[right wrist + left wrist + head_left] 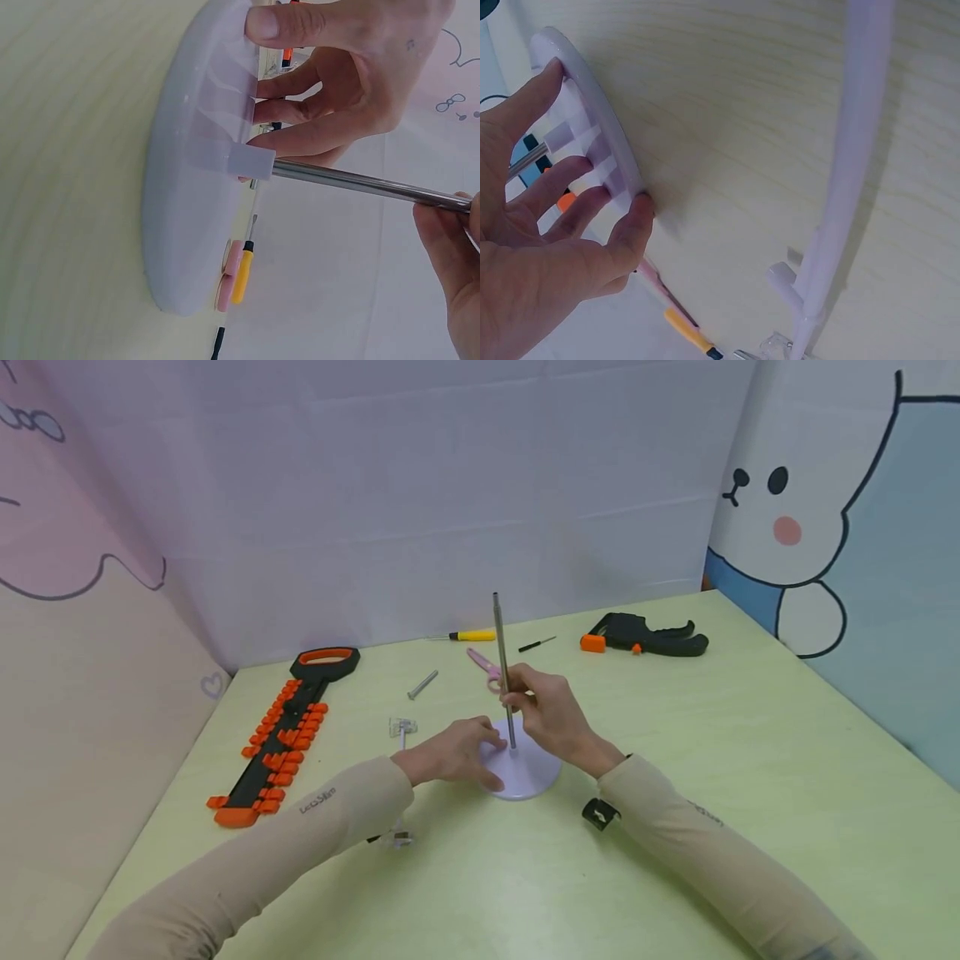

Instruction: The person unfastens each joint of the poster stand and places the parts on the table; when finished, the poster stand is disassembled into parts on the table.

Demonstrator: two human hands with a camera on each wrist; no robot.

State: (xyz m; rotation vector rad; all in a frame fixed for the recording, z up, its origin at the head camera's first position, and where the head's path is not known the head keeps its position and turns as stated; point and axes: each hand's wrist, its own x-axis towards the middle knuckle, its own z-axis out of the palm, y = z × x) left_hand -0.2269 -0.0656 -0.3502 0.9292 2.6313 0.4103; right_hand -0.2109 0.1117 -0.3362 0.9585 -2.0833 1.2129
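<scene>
A round white base (528, 774) lies on the table with a thin metal pole (501, 631) standing in its central socket. My left hand (459, 752) holds the base, its thumb and fingers spread over the top and onto the rim. With fingertips and thumb, my right hand (553, 710) pinches the pole above the base. In the right wrist view the pole (360, 182) enters the square white socket (251, 161). Beneath my left forearm lies a white rod (859, 135) with clear clips (402, 727), partly hidden in the head view.
To the left lies a black-and-orange rack (285, 735). Pink scissors (483, 662), a yellow-handled screwdriver (474, 636), a small black screwdriver (531, 646) and a short metal tube (423, 685) lie behind the base. A black pistol-grip tool (645, 635) is at the back right.
</scene>
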